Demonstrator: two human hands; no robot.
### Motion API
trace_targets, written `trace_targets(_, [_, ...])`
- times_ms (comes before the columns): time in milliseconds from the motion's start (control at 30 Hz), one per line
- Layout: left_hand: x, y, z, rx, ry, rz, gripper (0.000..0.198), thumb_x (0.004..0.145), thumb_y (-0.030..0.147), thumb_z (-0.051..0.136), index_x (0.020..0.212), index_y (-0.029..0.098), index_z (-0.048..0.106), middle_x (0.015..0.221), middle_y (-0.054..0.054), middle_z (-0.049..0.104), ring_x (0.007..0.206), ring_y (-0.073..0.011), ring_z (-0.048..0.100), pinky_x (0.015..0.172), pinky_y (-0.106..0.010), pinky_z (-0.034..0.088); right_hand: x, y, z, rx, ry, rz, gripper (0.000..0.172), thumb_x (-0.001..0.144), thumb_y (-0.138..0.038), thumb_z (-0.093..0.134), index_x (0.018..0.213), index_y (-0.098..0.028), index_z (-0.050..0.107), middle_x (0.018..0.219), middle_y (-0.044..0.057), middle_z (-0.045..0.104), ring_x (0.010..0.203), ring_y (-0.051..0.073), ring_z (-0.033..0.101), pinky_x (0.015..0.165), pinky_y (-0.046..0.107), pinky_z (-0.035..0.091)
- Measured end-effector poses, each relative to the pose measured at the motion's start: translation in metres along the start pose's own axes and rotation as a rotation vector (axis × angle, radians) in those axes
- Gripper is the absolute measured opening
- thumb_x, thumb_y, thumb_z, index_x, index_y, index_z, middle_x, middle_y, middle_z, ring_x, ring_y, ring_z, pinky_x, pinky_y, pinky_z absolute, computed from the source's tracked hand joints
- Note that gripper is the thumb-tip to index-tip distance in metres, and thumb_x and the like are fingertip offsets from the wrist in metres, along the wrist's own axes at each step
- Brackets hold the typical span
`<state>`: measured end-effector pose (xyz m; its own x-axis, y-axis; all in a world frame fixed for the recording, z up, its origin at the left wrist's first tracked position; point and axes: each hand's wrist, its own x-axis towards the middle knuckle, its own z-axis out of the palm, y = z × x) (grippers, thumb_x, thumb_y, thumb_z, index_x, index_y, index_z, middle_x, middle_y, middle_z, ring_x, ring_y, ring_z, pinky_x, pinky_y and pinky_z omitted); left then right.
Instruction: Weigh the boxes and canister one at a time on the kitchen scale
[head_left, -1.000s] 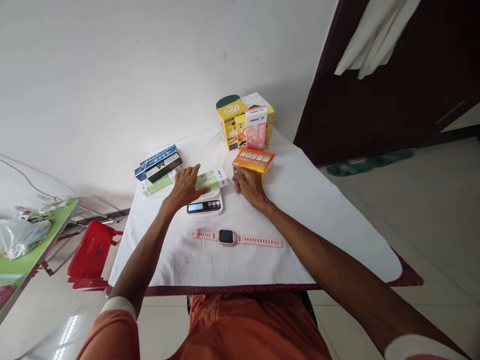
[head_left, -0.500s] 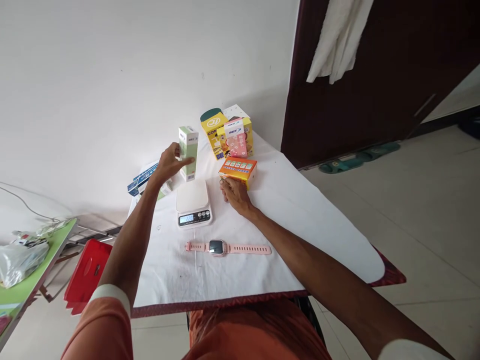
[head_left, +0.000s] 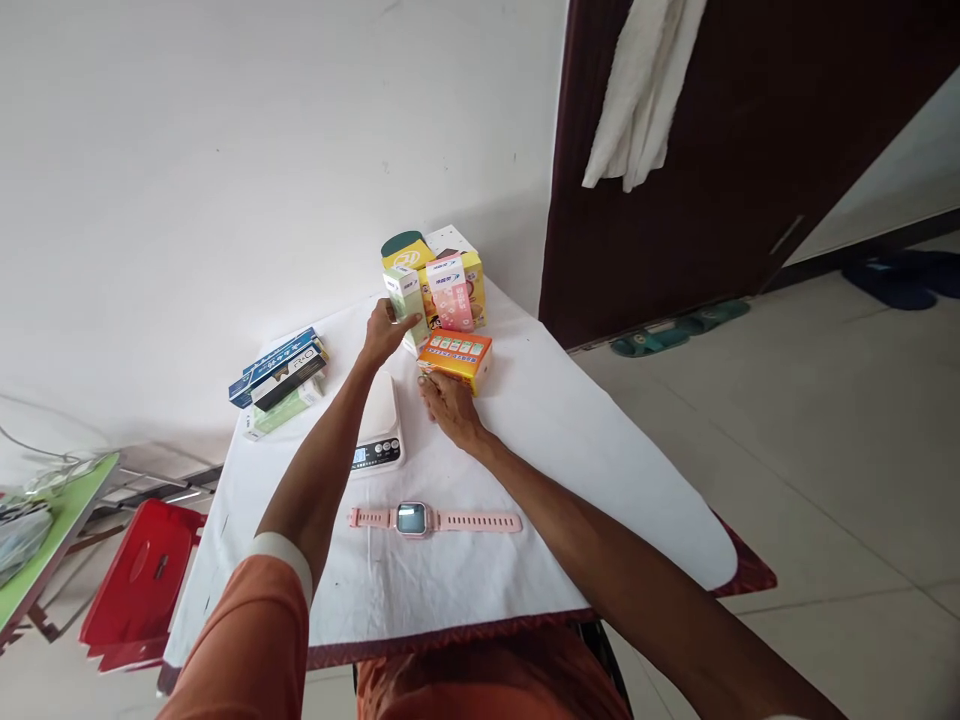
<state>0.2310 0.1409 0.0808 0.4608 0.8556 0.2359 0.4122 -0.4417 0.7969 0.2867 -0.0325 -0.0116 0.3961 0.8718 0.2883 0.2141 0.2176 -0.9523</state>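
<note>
My left hand (head_left: 386,332) grips a tall, light green and white box (head_left: 406,290), thumb on its right side. The box stands upright at the left of a pink and white box (head_left: 452,296). My right hand (head_left: 450,405), fingers curled together, rests against the near side of an orange and yellow box (head_left: 457,350); I see nothing in its fingers. A white digital scale (head_left: 384,415) sits between the hands, partly hidden by my left forearm. Nearer me, a pink-strapped smartwatch (head_left: 411,518) lies flat.
Blue, black and green long boxes (head_left: 281,370) lie at the table's left. Behind the pink box stand yellow boxes (head_left: 474,285) and a white one. White cloth covers the table (head_left: 600,470) beside the wall. A red folded chair (head_left: 139,580) and a green table (head_left: 67,540) are at left.
My left hand has carried the light green box right, from behind the scale to beside the pink box. My right hand stays by the orange box. The view has shifted slightly.
</note>
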Motion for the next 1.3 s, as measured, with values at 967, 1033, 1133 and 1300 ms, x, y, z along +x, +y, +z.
trace_targets(967, [-0.133, -0.098, -0.204, 0.869, 0.127, -0.226, 0.057, 0.092, 0.059, 0.070, 0.134, 0.021, 0.060, 0.146, -0.023, 0.053, 0.139, -0.0460, 0.046, 0.114, -0.058, 0.037, -0.012, -0.011, -0.012, 0.012, -0.066, 0.068, 0.049, 0.098, -0.066, 0.059, 0.076, -0.022, 0.057, 0.066, -0.001, 0.060, 0.051, 0.012, 0.056, 0.049, 0.025, 0.048])
trace_targets(1033, [-0.131, -0.102, -0.202, 0.862, 0.167, -0.235, 0.057, 0.092, 0.057, 0.070, 0.136, 0.022, 0.058, 0.146, -0.024, 0.053, 0.139, -0.0478, 0.046, 0.113, -0.059, 0.036, -0.012, -0.011, -0.012, 0.018, -0.066, 0.073, 0.049, 0.097, -0.067, 0.059, 0.076, -0.023, 0.056, 0.066, -0.001, 0.059, 0.051, 0.012, 0.055, 0.048, 0.025, 0.047])
trace_targets(1133, [-0.125, -0.105, -0.208, 0.857, 0.170, -0.259, 0.053, 0.087, 0.050, 0.077, 0.129, 0.022, 0.061, 0.140, -0.022, 0.055, 0.138, -0.0483, 0.046, 0.113, -0.060, 0.036, -0.012, -0.012, -0.012, 0.020, -0.064, 0.064, 0.049, 0.098, -0.067, 0.059, 0.076, -0.023, 0.056, 0.066, -0.001, 0.058, 0.050, 0.011, 0.054, 0.048, 0.025, 0.046])
trace_targets(1300, [-0.121, -0.108, -0.219, 0.727, 0.126, -0.322, 0.037, 0.083, 0.042, 0.076, 0.111, 0.022, 0.064, 0.128, -0.015, 0.058, 0.130, -0.0388, 0.053, 0.111, -0.051, 0.043, -0.011, -0.012, -0.012, 0.026, -0.067, 0.067, 0.051, 0.097, -0.070, 0.059, 0.077, -0.023, 0.055, 0.067, -0.001, 0.059, 0.052, 0.011, 0.055, 0.049, 0.025, 0.047])
